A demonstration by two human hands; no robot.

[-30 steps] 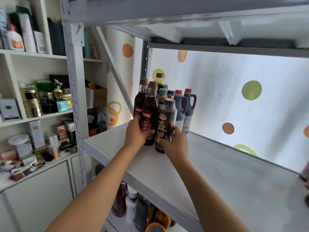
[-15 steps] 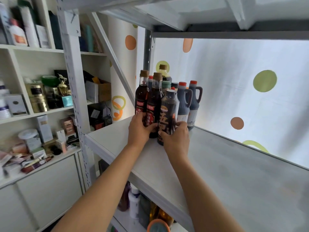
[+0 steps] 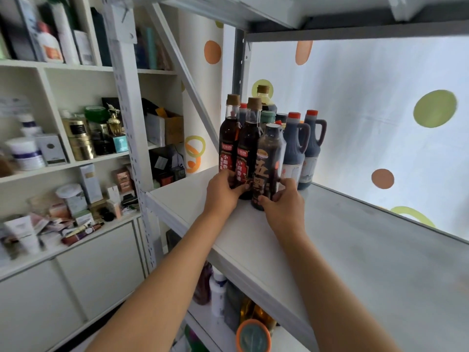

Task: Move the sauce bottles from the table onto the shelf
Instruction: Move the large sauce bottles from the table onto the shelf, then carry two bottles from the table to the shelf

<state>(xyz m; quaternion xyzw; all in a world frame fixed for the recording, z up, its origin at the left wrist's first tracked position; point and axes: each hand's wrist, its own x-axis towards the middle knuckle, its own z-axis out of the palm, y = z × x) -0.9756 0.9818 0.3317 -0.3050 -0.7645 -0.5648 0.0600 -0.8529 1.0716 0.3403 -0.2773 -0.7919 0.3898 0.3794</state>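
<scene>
Several dark sauce bottles stand bunched at the back left corner of the white shelf. My left hand is wrapped around the base of a tall cork-topped bottle with a red label. Just right of it, my right hand grips the foot of a dark bottle with large orange characters, which stands upright at the front of the group. A second cork-topped bottle stands to the left. Behind them are two handled jugs with red caps.
An upper shelf board hangs close overhead. A grey upright post and diagonal brace stand on the left. More bottles sit on the lower shelf. A white cabinet with boxes and jars fills the left.
Both hands stay on the two front bottles, which now stand tight against the group. The camera has tilted and shifted slightly.
</scene>
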